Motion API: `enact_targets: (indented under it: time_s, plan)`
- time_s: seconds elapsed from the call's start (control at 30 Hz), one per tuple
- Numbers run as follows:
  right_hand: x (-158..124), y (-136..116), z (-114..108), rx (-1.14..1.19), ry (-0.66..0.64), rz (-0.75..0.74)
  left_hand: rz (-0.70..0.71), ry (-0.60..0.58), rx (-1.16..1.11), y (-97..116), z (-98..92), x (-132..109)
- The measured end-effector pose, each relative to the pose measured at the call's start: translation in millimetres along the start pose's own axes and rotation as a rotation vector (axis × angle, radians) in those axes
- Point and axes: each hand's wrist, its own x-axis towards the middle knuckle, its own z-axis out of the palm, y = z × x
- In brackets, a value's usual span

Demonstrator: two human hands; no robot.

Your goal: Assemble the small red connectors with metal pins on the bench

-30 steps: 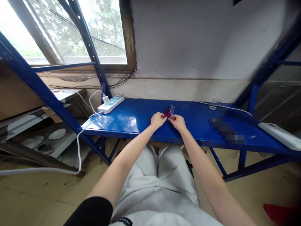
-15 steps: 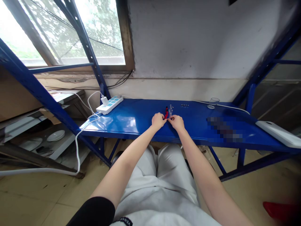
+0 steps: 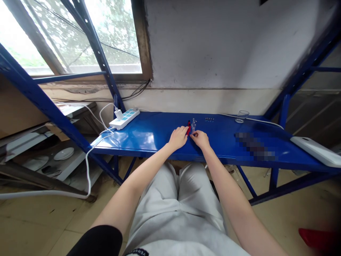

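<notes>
My left hand point(image 3: 178, 138) lies low over the blue tabletop with its fingers stretched forward, the tips at a row of small red pieces point(image 3: 189, 128). Beside that row stand several small clear plastic pieces point(image 3: 193, 125). My right hand point(image 3: 200, 139) is just to the right and nearer to me, with thumb and forefinger pinched together by the near end of the clear row. Whatever sits in that pinch is too small to make out. Further back, several tiny metallic pieces point(image 3: 209, 120) are lined up on the table.
A white power strip point(image 3: 124, 119) with a plug and cords lies at the table's left. Toward the right are a clear glass cup point(image 3: 242, 116), a pixelated dark object point(image 3: 254, 146) and a white flat item point(image 3: 317, 151). Blue metal posts frame both ends.
My left hand has drawn slightly left, away from my right fingertips, and its fingers have straightened toward the red pieces. My right hand stays nearly where it was, still pinched.
</notes>
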Motion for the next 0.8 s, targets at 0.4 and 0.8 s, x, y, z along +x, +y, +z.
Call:
enact_targets:
  time_s: [0.4, 0.8]
  plan:
    - [1, 2, 1, -0.006, -0.002, 0.003, 0.056, -0.043, -0.014, -7, 0.6, 2]
    - [0, -3, -3, 0.018, -0.029, 0.046, -0.174, 0.215, -0.292, -63, -13.5, -9]
